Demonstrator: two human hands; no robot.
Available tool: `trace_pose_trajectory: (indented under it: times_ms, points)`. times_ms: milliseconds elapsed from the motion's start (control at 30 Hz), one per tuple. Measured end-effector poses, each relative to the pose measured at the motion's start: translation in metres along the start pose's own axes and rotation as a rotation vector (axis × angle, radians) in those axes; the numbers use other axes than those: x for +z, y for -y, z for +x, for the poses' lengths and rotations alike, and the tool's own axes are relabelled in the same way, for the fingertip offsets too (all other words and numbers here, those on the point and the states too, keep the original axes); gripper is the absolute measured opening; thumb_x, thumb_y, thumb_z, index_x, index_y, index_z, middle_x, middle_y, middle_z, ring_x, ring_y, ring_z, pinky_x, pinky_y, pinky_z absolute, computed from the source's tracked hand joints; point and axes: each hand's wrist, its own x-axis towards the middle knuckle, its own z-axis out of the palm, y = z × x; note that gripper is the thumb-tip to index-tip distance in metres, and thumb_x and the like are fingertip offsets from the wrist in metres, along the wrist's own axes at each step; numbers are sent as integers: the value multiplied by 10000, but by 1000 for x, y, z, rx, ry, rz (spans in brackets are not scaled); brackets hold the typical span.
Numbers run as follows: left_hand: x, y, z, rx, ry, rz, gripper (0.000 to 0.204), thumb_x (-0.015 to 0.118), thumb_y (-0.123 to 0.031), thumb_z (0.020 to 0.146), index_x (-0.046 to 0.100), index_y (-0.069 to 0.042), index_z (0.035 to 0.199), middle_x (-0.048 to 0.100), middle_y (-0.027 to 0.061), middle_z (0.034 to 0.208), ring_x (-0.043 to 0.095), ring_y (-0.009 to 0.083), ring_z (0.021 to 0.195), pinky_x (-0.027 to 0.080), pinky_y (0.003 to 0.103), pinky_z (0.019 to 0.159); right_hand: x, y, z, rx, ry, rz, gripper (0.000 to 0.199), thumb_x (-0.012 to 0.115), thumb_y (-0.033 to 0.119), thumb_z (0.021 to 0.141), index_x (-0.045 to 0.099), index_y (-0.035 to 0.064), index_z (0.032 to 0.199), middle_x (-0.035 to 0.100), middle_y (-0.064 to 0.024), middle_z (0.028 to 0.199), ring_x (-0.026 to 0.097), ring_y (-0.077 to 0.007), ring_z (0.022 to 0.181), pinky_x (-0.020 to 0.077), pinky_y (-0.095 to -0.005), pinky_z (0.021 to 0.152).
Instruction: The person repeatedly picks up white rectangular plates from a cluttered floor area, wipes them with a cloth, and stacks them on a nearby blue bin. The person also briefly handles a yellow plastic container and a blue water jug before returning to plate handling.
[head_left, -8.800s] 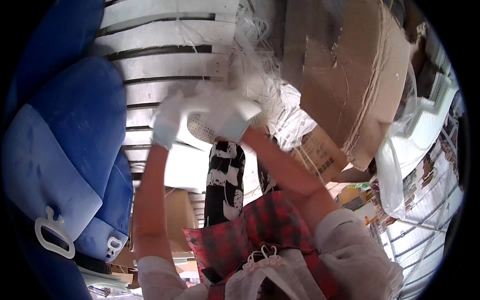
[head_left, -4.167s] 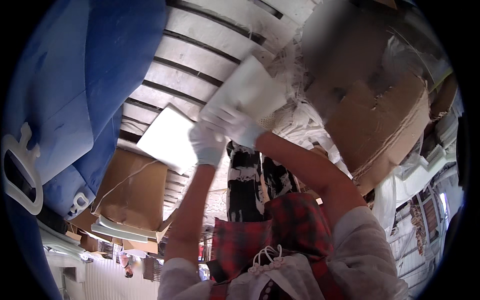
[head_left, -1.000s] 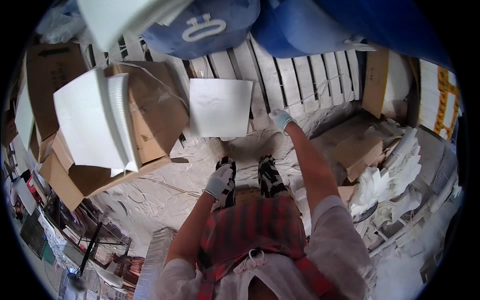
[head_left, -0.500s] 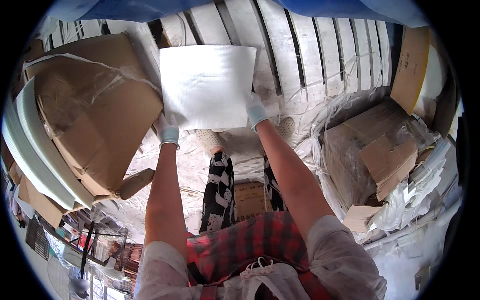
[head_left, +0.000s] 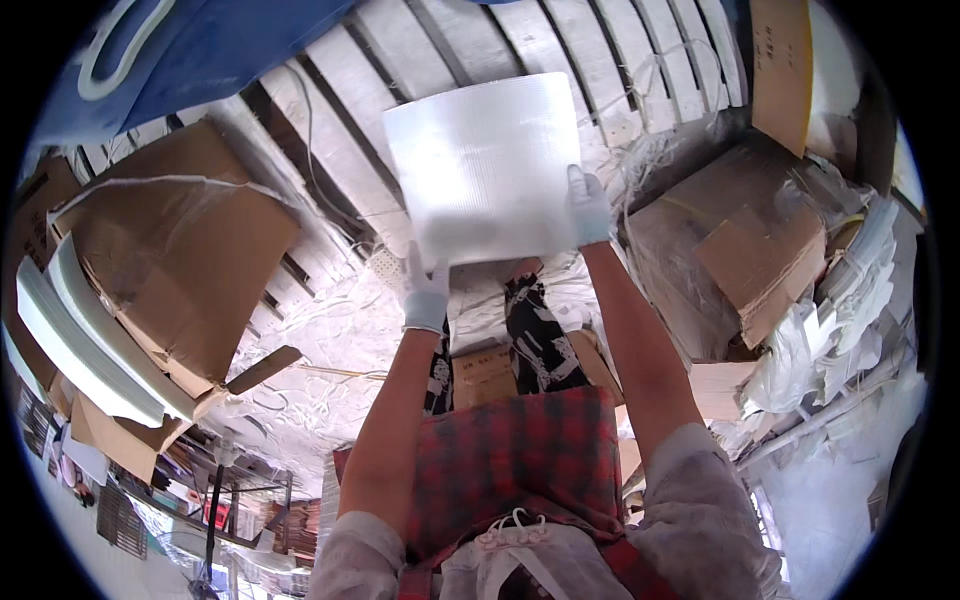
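A white, finely ribbed foam sheet (head_left: 485,165), roughly square and perhaps several layers thick, is held out in front of me above the slatted floor. My left hand (head_left: 426,292), in a pale glove, grips its near left corner. On the right side edge, toward the near corner, my right hand (head_left: 590,208) is closed with the thumb lying on top; it wears the same kind of glove. The fingers beneath the sheet are hidden from view.
White slats (head_left: 480,45) with dark gaps run across the far side. An open cardboard box (head_left: 190,250) with white foam sheets (head_left: 90,340) stands left. At right is another cardboard box (head_left: 700,250) with plastic wrap. A blue surface (head_left: 210,60) fills the far left.
The foam sheet and both hands have shifted rightward in the picture, still gripped at the same edges. My view has turned, and my feet and legs have changed position.
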Motion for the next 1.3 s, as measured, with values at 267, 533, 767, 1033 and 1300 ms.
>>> trace_pose_trajectory:
  times_ms: [267, 533, 767, 1033, 1300]
  points:
    - [-48, -94, -73, 495, 101, -70, 434, 536, -127, 868, 422, 3, 1266, 532, 148, 1142, 516, 224, 1041, 404, 317, 902, 7, -38, 79, -310, 135, -294, 390, 519, 309, 825, 558, 19, 1082, 590, -222, 1014, 557, -375, 949, 427, -427, 838]
    - [-123, -170, -85, 90, 7, -397, 452, 510, -107, 902, 385, -60, 1333, 512, 112, 1208, 520, 210, 1063, 436, 322, 883, -41, -3, 92, -270, 365, -251, 427, 464, 313, 843, 509, 33, 1163, 523, -234, 1125, 462, -382, 1071, 381, -413, 912]
    - [-74, -179, -9, 385, 77, -21, 472, 499, -106, 893, 360, -31, 1338, 449, 166, 1287, 477, 255, 1143, 422, 338, 917, -44, 77, 113, -265, 300, -340, 385, 444, 223, 833, 463, 112, 1201, 506, -194, 1173, 519, -348, 1050, 421, -440, 880]
    - [35, -229, 190, 969, 128, 777, 649, 615, -132, 772, 310, -23, 1335, 391, 232, 1297, 451, 357, 1152, 395, 403, 952, 32, 101, 153, -243, 376, -240, 524, 415, 443, 841, 582, 41, 1131, 509, -170, 1213, 461, -317, 1144, 356, -418, 965]
    - [78, -250, 276, 662, 771, 777, 870, 768, -243, 645, 280, 7, 1320, 468, 218, 1214, 482, 312, 1126, 401, 346, 939, 32, 87, 157, -218, 437, -43, 448, 639, 349, 655, 627, 67, 1002, 626, -177, 916, 604, -285, 874, 468, -370, 775]
